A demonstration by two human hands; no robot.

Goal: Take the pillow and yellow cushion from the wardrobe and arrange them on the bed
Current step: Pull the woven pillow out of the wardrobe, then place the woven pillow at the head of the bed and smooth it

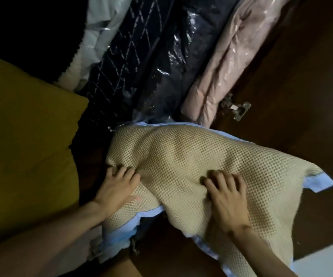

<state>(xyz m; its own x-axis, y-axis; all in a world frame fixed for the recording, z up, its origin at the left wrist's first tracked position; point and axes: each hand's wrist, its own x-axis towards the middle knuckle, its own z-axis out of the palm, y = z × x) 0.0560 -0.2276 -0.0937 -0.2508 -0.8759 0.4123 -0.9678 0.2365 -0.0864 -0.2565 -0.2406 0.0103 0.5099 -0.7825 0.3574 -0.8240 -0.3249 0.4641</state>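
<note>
The pillow has a beige mesh cover with light blue edging and lies low in the wardrobe, at centre. My left hand grips its left edge, fingers curled into the fabric. My right hand presses on its top right of centre, fingers bent and digging into the cover. The yellow cushion stands to the left of the pillow, apart from both hands.
Hanging garments fill the space behind: a dark patterned one in clear plastic, a pink padded one in plastic, a pale one at the upper left. The dark wooden wardrobe door with a metal hinge stands on the right.
</note>
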